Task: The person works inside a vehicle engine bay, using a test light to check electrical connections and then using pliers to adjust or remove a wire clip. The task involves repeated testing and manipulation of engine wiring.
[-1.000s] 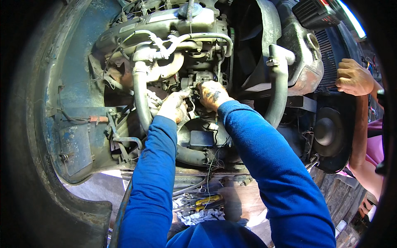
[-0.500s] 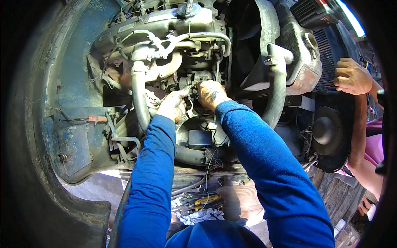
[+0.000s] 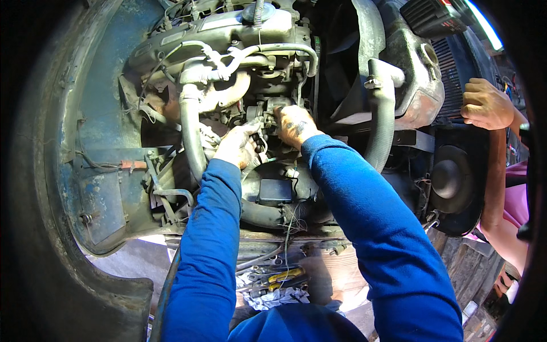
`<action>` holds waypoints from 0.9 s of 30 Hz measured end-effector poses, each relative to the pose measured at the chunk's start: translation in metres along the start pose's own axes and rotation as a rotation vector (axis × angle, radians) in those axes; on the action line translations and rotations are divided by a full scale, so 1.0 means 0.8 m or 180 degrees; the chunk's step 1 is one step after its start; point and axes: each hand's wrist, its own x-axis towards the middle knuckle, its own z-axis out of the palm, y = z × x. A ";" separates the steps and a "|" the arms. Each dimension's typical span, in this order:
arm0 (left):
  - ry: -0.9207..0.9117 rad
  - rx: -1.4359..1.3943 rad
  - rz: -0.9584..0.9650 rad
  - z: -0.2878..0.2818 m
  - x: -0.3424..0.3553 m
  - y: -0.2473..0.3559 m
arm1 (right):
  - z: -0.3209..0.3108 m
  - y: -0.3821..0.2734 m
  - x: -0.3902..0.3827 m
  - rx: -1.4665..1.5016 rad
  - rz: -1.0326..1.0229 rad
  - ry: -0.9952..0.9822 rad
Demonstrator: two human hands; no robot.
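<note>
Both my hands reach down into the engine bay, sleeved in blue, toward a rounded metal part (image 3: 278,104) low on the side of the engine (image 3: 228,27). My left hand (image 3: 237,146) is closed at the near left of that part, its thumb and fingers pressed together; whatever they pinch is too small to name. Against the part's near right side, my right hand (image 3: 295,126) is curled, with dark grease on its back. Its fingertips are hidden, so what they grip cannot be made out. Thin wires hang between and below the hands.
A grey hose (image 3: 192,131) stands left of my hands, a thicker ribbed hose (image 3: 380,128) to the right. Below lie a dark box-shaped part (image 3: 276,191) and yellow-handled pliers (image 3: 286,275) among tools. Another person's fist (image 3: 487,104) rests at the right edge near the radiator grille.
My right hand and forearm have shifted slightly to the right, and the hand is turned a little. My left hand stays nearly in place.
</note>
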 end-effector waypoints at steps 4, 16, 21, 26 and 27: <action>0.0065 0.0014 0.0027 -0.001 -0.001 0.000 | 0.001 0.002 0.002 -0.0096 -0.0124 -0.0022; 0.0098 0.0097 0.0043 -0.002 0.000 0.000 | -0.005 0.003 0.003 -0.0149 -0.0633 -0.0033; -0.0080 0.0014 -0.0061 0.004 -0.007 0.004 | 0.010 0.019 0.010 -0.0039 0.0054 0.0197; 0.0163 0.0399 0.0125 0.012 -0.012 0.008 | 0.020 0.023 0.024 0.0095 -0.0485 -0.0225; 0.0196 0.0401 0.0076 0.013 -0.012 0.008 | 0.016 0.024 0.027 0.0770 -0.0092 -0.0350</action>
